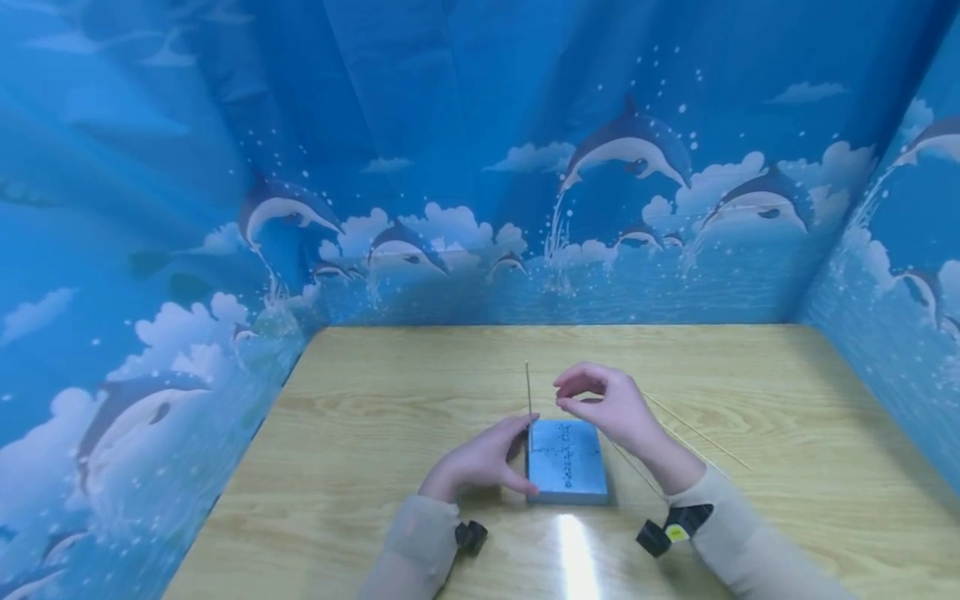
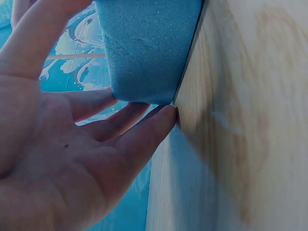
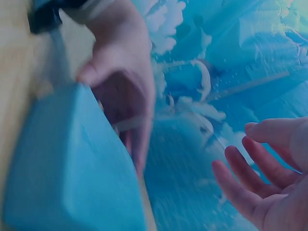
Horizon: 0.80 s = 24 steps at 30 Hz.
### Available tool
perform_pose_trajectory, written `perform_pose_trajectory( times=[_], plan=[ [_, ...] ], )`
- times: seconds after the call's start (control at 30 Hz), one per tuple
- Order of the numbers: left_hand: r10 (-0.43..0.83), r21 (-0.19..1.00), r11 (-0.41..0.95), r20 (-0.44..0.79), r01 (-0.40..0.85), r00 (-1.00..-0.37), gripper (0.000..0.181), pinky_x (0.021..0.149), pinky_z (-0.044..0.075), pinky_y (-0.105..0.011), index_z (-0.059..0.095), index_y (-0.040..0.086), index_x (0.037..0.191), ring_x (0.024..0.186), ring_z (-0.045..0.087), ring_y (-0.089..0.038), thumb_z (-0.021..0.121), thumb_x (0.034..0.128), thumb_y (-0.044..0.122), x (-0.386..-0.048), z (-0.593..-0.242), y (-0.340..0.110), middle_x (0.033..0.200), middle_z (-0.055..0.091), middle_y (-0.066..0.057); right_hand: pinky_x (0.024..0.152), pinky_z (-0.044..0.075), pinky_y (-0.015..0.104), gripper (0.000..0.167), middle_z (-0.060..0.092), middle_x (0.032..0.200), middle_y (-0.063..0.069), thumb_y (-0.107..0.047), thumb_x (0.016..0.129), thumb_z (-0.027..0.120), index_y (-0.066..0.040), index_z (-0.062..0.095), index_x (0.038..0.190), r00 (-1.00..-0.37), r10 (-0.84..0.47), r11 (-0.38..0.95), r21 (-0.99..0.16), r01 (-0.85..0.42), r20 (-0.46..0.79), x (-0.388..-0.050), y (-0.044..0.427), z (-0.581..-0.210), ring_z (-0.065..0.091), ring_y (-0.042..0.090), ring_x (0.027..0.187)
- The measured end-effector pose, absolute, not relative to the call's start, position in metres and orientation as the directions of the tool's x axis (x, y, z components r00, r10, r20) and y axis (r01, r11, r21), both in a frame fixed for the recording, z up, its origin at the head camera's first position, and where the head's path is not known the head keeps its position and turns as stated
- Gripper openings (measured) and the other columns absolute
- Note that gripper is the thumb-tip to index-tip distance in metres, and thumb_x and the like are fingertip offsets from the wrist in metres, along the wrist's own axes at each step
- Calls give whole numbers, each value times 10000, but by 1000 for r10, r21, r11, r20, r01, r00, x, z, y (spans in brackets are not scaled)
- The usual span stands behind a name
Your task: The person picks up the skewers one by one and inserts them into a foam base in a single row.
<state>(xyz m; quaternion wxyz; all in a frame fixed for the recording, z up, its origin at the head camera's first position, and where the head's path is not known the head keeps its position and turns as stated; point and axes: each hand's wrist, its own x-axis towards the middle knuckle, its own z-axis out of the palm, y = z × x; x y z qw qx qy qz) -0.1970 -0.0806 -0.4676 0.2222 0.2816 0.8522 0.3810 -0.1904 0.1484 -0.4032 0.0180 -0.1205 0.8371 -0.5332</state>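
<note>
A light-blue foam block (image 1: 567, 479) with many small dark holes or marks on top lies flat on the table. My left hand (image 1: 483, 458) holds it at its left side, thumb at the near corner and fingers at the far one. In the left wrist view, fingertips touch the side of the foam block (image 2: 149, 53). One thin wooden stick (image 1: 528, 387) stands upright at the block's left edge. Raised above the block's far right corner is my right hand (image 1: 611, 408). Its fingers (image 3: 240, 190) are loosely bent, and nothing shows between them.
Several loose thin sticks (image 1: 701, 431) lie on the wooden table (image 1: 375, 392) right of the block, partly beneath my right forearm. Blue curtains (image 1: 465, 167) printed with dolphins border the table at the back and sides. A bright reflection falls in front of the block.
</note>
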Motion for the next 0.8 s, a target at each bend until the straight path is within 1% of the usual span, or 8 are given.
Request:
perform_pose_trajectory(
  times=[0.1,0.17,0.37,0.47,0.57,0.63,0.8],
  plan=[
    [632,774,566,-185,285,-752,1131,1214,315,-381,233,85,1570,1472,331,-254,896,685,321,-197,-467,-81,1611,305,-103,850,612,322,260,730,1040,106,-78,872,725,-72,681,1129,-976,-200,440,-882,-170,89,-197,169,-393,691,257,1000],
    [624,773,573,-197,272,-756,1133,1216,309,-384,229,100,1573,1478,320,-250,895,683,321,-197,-466,-81,1619,290,-94,843,611,303,298,716,1074,124,-99,882,720,-62,661,1173,-977,-200,466,-871,-158,70,-202,185,-386,682,234,1005],
    [633,779,560,-183,282,-752,1127,1223,292,-374,224,91,1573,1488,299,-239,893,690,297,-197,-467,-80,1626,273,-92,808,614,265,448,641,1175,234,-117,935,664,43,533,1332,-971,-240,459,-882,-110,-4,-221,240,-373,668,83,940],
    [645,785,548,-176,290,-744,1130,1219,296,-367,217,80,1573,1486,303,-239,891,690,291,-197,-467,-78,1627,267,-95,807,616,267,500,610,1212,265,-146,956,645,64,481,1379,-969,-240,482,-873,-76,-48,-228,266,-371,660,34,917],
    [643,794,543,-184,273,-744,1134,1215,302,-365,217,91,1574,1486,304,-241,892,685,294,-196,-468,-76,1631,261,-89,812,620,292,538,600,1236,257,-186,964,641,59,453,1405,-968,-227,523,-852,-27,-109,-231,286,-371,656,42,929],
    [640,805,535,-186,257,-746,1140,1216,302,-367,218,93,1574,1486,305,-242,896,679,285,-195,-468,-77,1633,254,-89,814,624,320,560,607,1232,240,-196,961,646,62,441,1413,-965,-220,543,-840,3,-145,-232,297,-373,659,70,945],
    [635,822,515,-176,242,-752,1149,1224,284,-376,225,85,1571,1489,300,-242,906,663,262,-196,-470,-80,1634,251,-97,867,613,431,550,630,1203,213,-161,953,649,77,443,1403,-950,-222,564,-823,60,-221,-235,311,-381,667,136,973]
  ],
)
